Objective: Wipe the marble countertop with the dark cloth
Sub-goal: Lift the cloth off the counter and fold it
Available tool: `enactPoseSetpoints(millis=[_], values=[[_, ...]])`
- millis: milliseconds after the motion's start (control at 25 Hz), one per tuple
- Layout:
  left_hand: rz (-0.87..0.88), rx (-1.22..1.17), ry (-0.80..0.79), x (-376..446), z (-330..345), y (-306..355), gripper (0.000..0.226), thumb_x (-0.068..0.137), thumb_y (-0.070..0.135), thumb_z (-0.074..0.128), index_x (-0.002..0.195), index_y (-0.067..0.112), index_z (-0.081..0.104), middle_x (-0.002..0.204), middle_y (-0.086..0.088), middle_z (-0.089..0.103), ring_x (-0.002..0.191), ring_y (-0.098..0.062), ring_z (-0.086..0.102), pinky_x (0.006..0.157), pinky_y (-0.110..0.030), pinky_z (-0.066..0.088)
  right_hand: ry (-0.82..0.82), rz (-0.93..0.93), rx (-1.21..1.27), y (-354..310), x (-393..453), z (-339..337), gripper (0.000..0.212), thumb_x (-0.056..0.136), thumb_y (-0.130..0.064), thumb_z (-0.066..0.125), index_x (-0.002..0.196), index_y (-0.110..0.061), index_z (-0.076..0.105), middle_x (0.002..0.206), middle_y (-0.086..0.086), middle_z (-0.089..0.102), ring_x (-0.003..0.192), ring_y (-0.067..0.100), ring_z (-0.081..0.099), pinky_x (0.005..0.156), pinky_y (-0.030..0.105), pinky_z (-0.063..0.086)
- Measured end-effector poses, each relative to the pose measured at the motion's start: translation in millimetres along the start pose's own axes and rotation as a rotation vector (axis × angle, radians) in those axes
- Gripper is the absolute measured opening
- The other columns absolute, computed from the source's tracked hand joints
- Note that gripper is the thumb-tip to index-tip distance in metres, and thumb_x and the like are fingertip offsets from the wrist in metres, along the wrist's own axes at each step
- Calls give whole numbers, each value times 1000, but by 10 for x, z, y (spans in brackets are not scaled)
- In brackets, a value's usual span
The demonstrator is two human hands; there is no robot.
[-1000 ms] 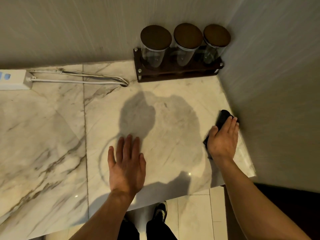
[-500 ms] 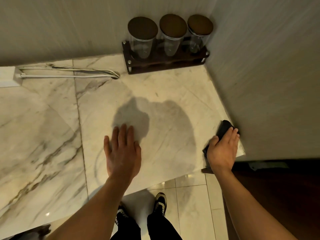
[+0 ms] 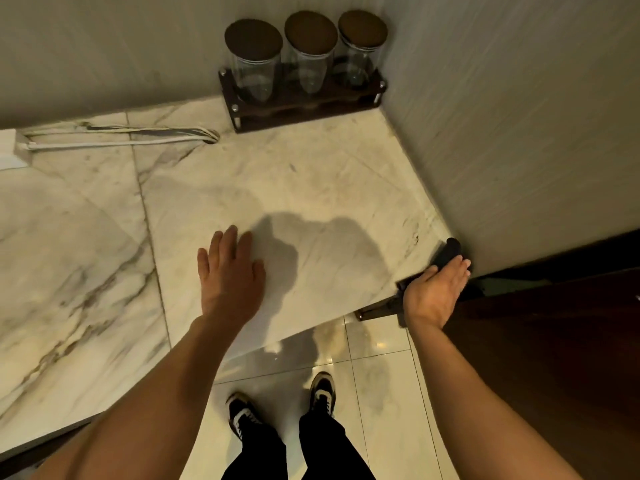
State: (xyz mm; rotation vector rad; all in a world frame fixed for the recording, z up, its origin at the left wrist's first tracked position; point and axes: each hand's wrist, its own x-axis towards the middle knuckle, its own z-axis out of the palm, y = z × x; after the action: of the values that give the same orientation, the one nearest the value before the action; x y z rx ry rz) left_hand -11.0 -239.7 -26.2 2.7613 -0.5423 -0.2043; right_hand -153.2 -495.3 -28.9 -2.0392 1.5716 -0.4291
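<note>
Single head-worn wide-angle view, looking steeply down and forward from close above the marble countertop [image 3: 311,188], facing the wall corner with three jars [image 3: 304,53], both forearms reaching in from the bottom edge, shoes [image 3: 284,407] directly below.

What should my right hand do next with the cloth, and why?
Probably sweep it back inward, away from the wall and toward the left hand. The right hand has the dark cloth at the front right corner of the marble countertop, against the wall and partly past the edge, so nothing remains to wipe that way, while the wide middle lies open.
</note>
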Motion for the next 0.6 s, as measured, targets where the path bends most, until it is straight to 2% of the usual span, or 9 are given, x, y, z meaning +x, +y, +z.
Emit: enactPoseSetpoints(millis=[120, 200, 280, 400, 520, 600], values=[[29, -15, 24, -106, -122, 35, 50, 89, 25, 50, 136, 8, 44, 149, -19, 33, 138, -39, 26, 114, -54, 22, -79, 168, 155, 68, -165, -180, 51, 104, -24, 28, 152, -14, 15, 159, 7, 18, 144, 28, 21, 114, 37, 20], [86, -59, 27, -267, -187, 156, 53, 89, 24, 53, 138, 6, 44, 149, -20, 36, 137, -40, 32, 113, -52, 27, -174, 342, 449, 93, -335, -326, 46, 104, -25, 29, 149, -21, 26, 150, 9, 38, 132, 30, 40, 107, 39, 32], [135, -126, -7, -442, -223, 319, 53, 91, 25, 51, 140, 7, 41, 147, -20, 39, 134, -37, 37, 111, -50, 32, -279, 529, 776, 122, -492, -464, 40, 103, -22, 34, 143, -22, 38, 134, 10, 53, 113, 27, 53, 93, 37, 43], [90, -367, -141, -624, -277, 596, 49, 94, 25, 48, 141, 13, 41, 144, -12, 46, 129, -30, 45, 107, -36, 35, -524, 771, 1003, 150, -677, -689, 39, 99, -29, 43, 133, -13, 51, 102, 12, 64, 79, 24, 58, 61, 34, 43], [15, -497, -337, -677, -358, 851, 44, 96, 29, 46, 138, 15, 46, 139, -3, 51, 121, -19, 51, 95, -20, 33, -791, 852, 1159, 188, -874, -893, 44, 94, -33, 50, 126, -4, 57, 98, 18, 67, 77, 28, 62, 54, 32, 51], [-57, -605, -482, -666, -430, 950, 43, 96, 32, 47, 135, 15, 49, 134, -1, 54, 114, -16, 53, 92, -20, 34, -957, 882, 1272, 198, -1003, -983, 48, 91, -31, 54, 130, -3, 53, 108, 23, 63, 84, 34, 64, 61, 37, 57]])
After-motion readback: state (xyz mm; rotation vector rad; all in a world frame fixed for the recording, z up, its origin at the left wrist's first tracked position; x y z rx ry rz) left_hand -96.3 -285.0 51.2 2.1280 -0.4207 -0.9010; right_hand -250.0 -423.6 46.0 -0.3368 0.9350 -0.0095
